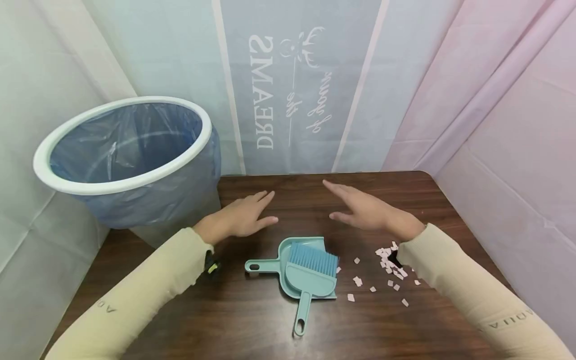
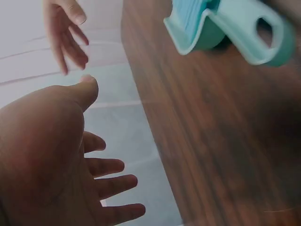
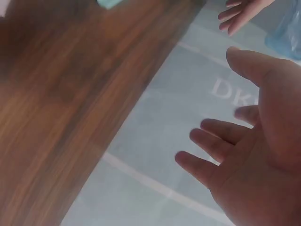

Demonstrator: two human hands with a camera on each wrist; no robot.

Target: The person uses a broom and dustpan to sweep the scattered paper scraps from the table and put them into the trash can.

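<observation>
Both hands hover over the table's far half with fingers extended and nothing in them. In the head view the left hand [image 1: 240, 216] is beside the bin, and the right hand [image 1: 366, 207] is beyond a scatter of white paper scraps [image 1: 389, 260]. Between and nearer than the hands lies a teal dustpan [image 1: 284, 250], its handle pointing left. A matching brush [image 1: 310, 280] rests in it, blue bristles [image 1: 313, 258] up and handle toward the person. The left wrist view shows the left palm [image 2: 42, 146] and the dustpan's handle end; the right palm [image 3: 263, 150] fills the right wrist view's edge.
A tall bin [image 1: 180, 165] with a white rim and blue liner bag stands at the left, partly over the table's left side. The dark wooden table [image 1: 216, 320] ends at a grey-blue printed curtain [image 1: 297, 90] behind. Pale sheets [image 1: 517, 150] hang at both sides.
</observation>
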